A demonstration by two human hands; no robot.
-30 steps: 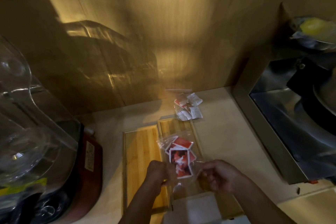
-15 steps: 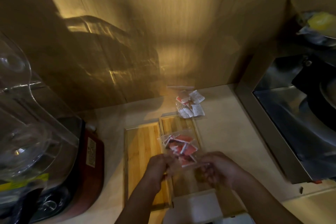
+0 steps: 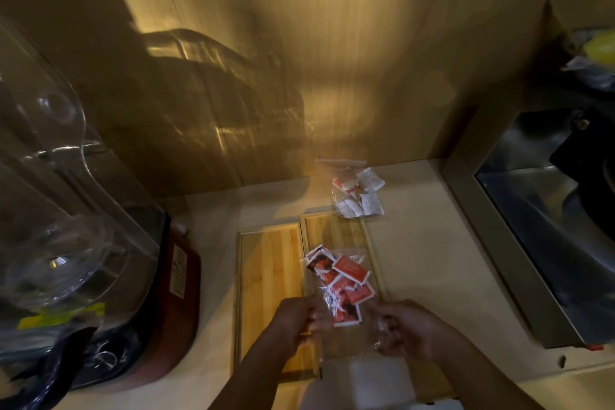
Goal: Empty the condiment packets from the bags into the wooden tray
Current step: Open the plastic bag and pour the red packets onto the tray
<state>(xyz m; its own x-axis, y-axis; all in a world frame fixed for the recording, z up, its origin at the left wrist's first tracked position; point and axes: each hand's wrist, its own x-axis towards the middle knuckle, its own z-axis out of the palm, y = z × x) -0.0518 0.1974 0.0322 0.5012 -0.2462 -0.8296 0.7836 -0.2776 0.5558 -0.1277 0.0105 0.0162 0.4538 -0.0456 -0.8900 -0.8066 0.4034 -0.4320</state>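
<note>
While both hands pinch it from either side, a clear plastic bag of red-and-white condiment packets (image 3: 339,286) hangs over the right compartment of the shallow, two-compartment wooden tray (image 3: 266,276) on the pale countertop (image 3: 426,243). Left hand (image 3: 294,319) grips the bag's near-left edge; right hand (image 3: 404,329) grips its near-right edge. Beyond the tray's far right corner lies a second clear bag of mostly white packets (image 3: 357,193), near the wall.
</note>
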